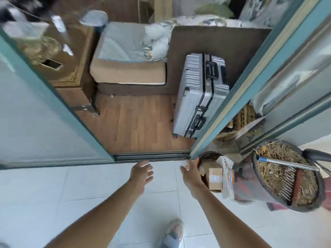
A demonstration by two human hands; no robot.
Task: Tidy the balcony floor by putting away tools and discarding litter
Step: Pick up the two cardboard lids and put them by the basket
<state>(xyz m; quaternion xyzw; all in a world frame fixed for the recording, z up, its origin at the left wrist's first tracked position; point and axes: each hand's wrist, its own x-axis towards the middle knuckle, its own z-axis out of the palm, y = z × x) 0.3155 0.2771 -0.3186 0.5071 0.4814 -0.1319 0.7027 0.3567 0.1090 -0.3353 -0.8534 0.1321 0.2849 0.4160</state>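
- Left hand (141,173) and right hand (189,173) both reach forward over the balcony floor (86,194), near the door track (150,156). Neither holds anything.
- Left fingers (149,171) are loosely spread. The right hand's appear straight, but the tips are washed out by glare.
- Litter: a cardboard box (214,178) and a paper bag (227,174) sit in an orange-rimmed bin (208,154), just right of the right hand and not touching it.
- Tool: a rake (290,183) lies on the soil planter (255,163), further right. Its handle runs left to right.
- Judgement: the right hand is nearer to both, and the left would have to cross over.
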